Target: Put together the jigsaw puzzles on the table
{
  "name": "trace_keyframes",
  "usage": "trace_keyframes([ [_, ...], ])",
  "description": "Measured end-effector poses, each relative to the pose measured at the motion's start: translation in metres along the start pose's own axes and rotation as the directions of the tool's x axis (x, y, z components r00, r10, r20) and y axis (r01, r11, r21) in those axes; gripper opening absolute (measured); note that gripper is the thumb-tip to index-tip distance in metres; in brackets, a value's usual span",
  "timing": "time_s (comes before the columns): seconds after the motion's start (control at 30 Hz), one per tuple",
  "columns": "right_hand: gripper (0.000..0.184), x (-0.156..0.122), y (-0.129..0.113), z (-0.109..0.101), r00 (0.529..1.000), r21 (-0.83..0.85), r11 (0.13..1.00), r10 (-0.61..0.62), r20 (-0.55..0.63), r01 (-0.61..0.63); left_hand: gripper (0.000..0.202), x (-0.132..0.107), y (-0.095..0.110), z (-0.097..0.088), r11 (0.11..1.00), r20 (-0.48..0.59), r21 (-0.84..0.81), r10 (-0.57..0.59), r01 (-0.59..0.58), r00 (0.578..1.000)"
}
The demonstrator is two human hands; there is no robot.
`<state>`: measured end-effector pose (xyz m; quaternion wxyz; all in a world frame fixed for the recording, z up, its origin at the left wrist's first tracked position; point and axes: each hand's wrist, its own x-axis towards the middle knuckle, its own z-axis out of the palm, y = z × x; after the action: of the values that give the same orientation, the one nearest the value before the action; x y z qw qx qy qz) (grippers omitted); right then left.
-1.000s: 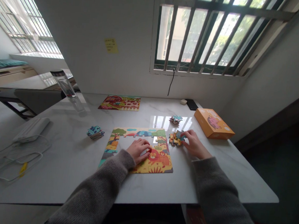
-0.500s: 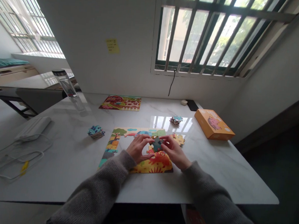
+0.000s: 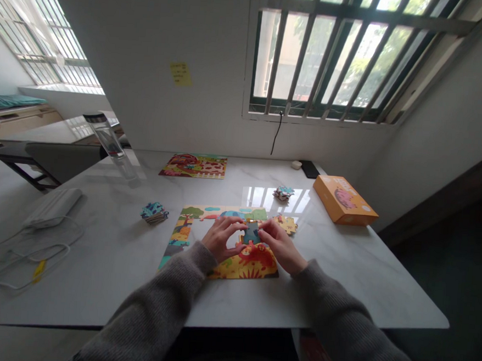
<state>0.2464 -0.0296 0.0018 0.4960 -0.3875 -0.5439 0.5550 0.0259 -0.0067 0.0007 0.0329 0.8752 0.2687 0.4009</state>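
A dark teal puzzle piece (image 3: pixel 252 232) is over the right part of a partly assembled animal jigsaw puzzle (image 3: pixel 255 261). My right hand (image 3: pixel 280 245) pinches its right edge between thumb and fingers. On the other side, my left hand (image 3: pixel 221 238) is curved with thumb and index finger apart; its fingertips come close to the piece's left edge, and I cannot tell whether they touch. The puzzle shows a tree, a red lion and a border of joined pieces, with bare white table inside. Beside my right hand lie loose yellow puzzle pieces (image 3: pixel 286 224).
Stacks of puzzle pieces stand left (image 3: pixel 154 212) and behind (image 3: pixel 283 193). A farm-picture puzzle (image 3: pixel 194 166) lies at the back. An orange box (image 3: pixel 344 201), a black phone (image 3: pixel 309 169), a clear bottle (image 3: pixel 106 135) and a white device with cable (image 3: pixel 53 207) are on the table (image 3: pixel 341 286).
The dark piece has turned from a slanted position to square with the puzzle and moved slightly down-left. Both hands have shifted only a little.
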Motion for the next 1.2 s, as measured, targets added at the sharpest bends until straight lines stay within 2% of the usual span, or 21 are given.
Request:
trace_keyframes([
  [0.1, 0.029, 0.000, -0.001, -0.001, 1.000, -0.052, 0.998, -0.028, 0.014, 0.029, 0.038, 0.001, 0.003, -0.002, 0.999, 0.012, -0.043, 0.020, -0.019, 1.000],
  [0.23, 0.040, 0.001, -0.003, 0.000, 0.992, -0.065, 0.996, -0.048, 0.121, 0.056, 0.039, 0.001, 0.003, -0.002, 0.998, 0.031, -0.048, 0.037, -0.036, 0.999],
  [0.37, 0.044, 0.000, -0.002, 0.001, 0.992, -0.074, 0.995, -0.053, 0.116, 0.062, 0.024, 0.001, 0.001, 0.000, 0.997, -0.094, -0.075, -0.030, 0.023, 0.995],
  [0.43, 0.043, 0.000, -0.001, 0.002, 0.995, -0.070, 0.997, -0.028, 0.097, 0.035, 0.018, 0.002, 0.003, 0.001, 0.991, -0.122, -0.122, -0.076, 0.061, 0.990],
  [0.6, 0.035, -0.001, 0.002, 0.005, 0.997, -0.024, 0.999, 0.023, 0.079, -0.021, 0.019, 0.003, 0.008, 0.006, 0.905, -0.070, -0.352, -0.281, 0.240, 0.957],
  [0.7, 0.032, -0.001, 0.001, 0.007, 0.994, -0.143, 0.989, -0.029, 0.102, 0.044, 0.020, 0.001, 0.005, 0.010, 0.814, -0.045, -0.475, -0.403, 0.335, 0.914],
  [0.8, 0.033, -0.001, -0.002, 0.006, 0.989, -0.311, 0.946, -0.050, 0.140, 0.092, 0.021, -0.001, 0.001, 0.012, 0.759, -0.023, -0.527, -0.463, 0.383, 0.886],
  [0.87, 0.033, -0.002, -0.003, 0.005, 0.986, -0.363, 0.927, -0.032, 0.161, 0.089, 0.018, -0.001, 0.000, 0.012, 0.770, -0.038, -0.519, -0.455, 0.371, 0.890],
  [0.97, 0.035, -0.002, -0.004, 0.005, 0.991, -0.340, 0.938, -0.024, 0.133, 0.068, 0.019, 0.000, 0.003, 0.008, 0.878, -0.099, -0.393, -0.337, 0.274, 0.936],
  [1.07, 0.039, -0.002, -0.004, 0.005, 0.996, -0.284, 0.958, -0.026, 0.081, 0.048, 0.035, 0.001, 0.005, 0.007, 0.968, -0.110, -0.202, -0.175, 0.150, 0.978],
  [1.2, 0.039, -0.001, -0.003, 0.007, 0.996, -0.275, 0.961, -0.005, 0.086, 0.029, 0.058, -0.002, 0.004, 0.010, 0.992, -0.040, -0.104, -0.079, 0.075, 0.996],
])
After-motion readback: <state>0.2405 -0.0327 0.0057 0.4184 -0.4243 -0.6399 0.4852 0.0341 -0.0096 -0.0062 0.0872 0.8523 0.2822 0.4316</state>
